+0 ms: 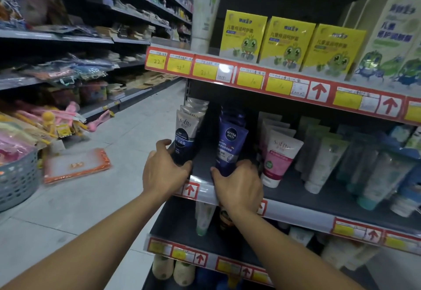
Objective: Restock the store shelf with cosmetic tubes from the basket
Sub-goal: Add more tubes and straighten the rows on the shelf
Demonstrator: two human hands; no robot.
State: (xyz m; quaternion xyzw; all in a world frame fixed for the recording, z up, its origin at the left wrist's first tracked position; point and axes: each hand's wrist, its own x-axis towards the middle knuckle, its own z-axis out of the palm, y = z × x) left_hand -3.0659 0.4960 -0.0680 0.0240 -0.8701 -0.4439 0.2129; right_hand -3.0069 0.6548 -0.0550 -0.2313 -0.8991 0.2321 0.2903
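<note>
shelf (296,189) front lip runs centre to lower right, bare dark gap between the 2 front tubes | left hand (165,171) fingers curled round base of Softto tube (185,134) | right hand (239,184) grips base of Nivea tube (230,146) | basket (18,180) at left edge

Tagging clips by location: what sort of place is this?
Most likely a retail store aisle, in the personal-care section. Tiered shelves carry red-and-yellow price tags along their edges, cosmetic tubes stand in rows facing out, and boxed children's products sit on the shelf above. More stocked shelving runs down the aisle.
</note>
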